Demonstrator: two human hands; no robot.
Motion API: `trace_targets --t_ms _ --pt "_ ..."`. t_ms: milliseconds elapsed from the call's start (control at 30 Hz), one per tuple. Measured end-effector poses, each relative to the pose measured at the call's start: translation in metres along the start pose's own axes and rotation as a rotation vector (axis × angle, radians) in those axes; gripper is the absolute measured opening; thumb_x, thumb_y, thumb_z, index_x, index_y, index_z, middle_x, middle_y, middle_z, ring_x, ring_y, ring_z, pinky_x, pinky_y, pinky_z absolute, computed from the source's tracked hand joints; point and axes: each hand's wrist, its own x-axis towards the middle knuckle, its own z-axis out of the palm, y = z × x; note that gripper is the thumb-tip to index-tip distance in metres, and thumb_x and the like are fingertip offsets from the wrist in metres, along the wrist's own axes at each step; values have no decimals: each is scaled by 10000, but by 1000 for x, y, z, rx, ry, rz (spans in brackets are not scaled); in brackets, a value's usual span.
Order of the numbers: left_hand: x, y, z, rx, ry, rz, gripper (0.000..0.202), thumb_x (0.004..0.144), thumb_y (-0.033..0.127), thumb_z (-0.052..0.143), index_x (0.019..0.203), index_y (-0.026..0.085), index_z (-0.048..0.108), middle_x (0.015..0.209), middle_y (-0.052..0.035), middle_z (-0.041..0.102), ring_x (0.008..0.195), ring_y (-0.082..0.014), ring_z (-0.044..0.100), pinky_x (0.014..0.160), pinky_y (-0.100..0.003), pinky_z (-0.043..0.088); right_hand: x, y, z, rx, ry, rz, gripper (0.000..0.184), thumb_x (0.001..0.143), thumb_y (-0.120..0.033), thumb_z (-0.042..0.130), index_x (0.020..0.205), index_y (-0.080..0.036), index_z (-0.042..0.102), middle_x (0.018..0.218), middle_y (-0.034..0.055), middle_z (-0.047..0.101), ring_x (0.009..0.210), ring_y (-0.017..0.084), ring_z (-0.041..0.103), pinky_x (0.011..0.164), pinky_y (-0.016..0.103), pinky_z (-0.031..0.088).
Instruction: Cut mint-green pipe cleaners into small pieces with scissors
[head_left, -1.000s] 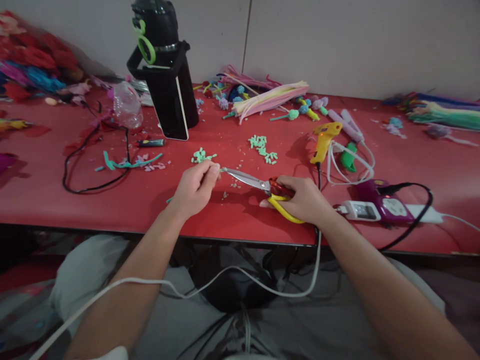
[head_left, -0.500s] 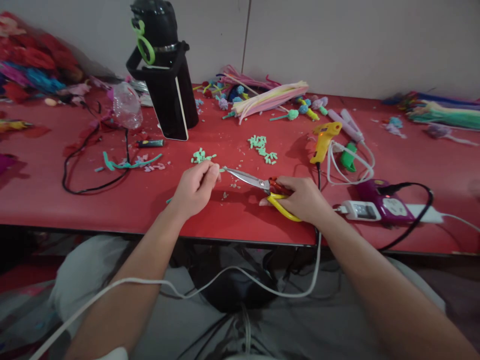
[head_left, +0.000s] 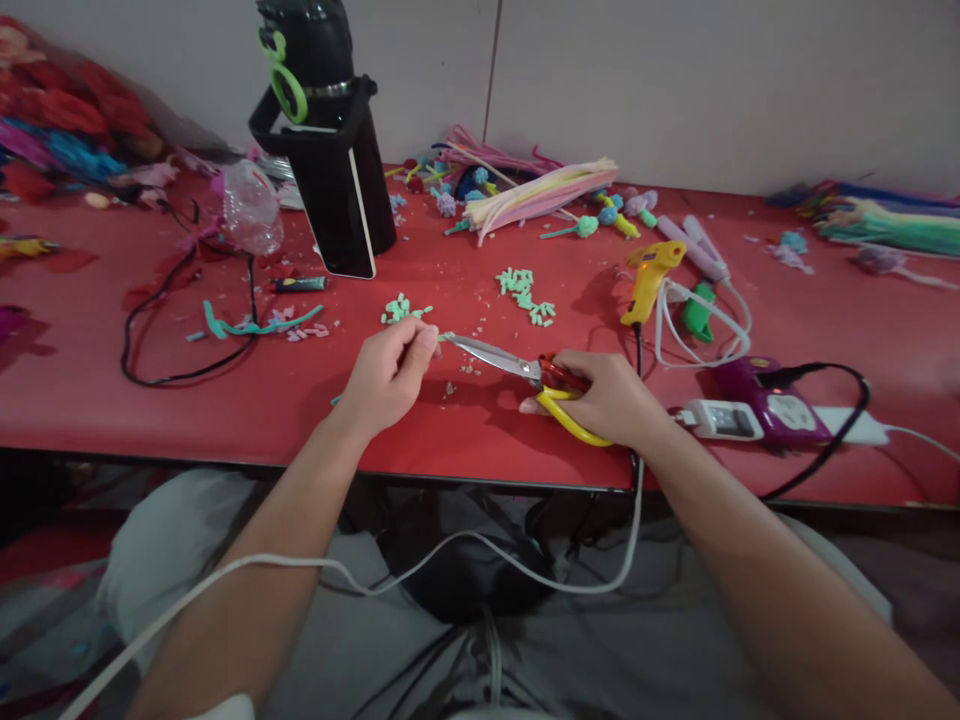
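Swinging slightly outward over the last half second, the scissors' (head_left: pixel 495 358) yellow handle is now sitting a touch farther right, while both hands are keeping nearly the same places. The left hand (head_left: pixel 391 373) is pinching a green chenille stem (head_left: pixel 445 337) between thumb and fingers, its short end poking toward the blade tips. The right hand (head_left: pixel 611 398) is closing around the scissors' handles, and the tips are touching or almost touching the stem, too small to tell which. Beyond the hands, short green pieces (head_left: pixel 523 299) are lying in two heaps on the red table (head_left: pixel 450 440); a yellow hot glue gun (head_left: pixel 646 283) is resting farther right.
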Motion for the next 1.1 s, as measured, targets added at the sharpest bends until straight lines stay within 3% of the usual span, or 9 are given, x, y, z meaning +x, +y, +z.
trace_targets --t_ms 600,1100 --pt "1 2 0 -16 -11 -29 369 1064 430 475 778 209 549 613 21 520 539 -115 478 535 -264 389 1 2 3 -13 31 22 717 655 -891 658 623 -232 377 581 -41 344 610 127 296 558 303 244" --pt "0 3 1 -5 -1 -26 434 1078 460 438 731 213 523 601 14 504 546 -122 473 542 -286 395 -1 1 1 13 5 5 694 650 -852 715 655 -229 409 620 -42 366 625 128 313 552 290 248"
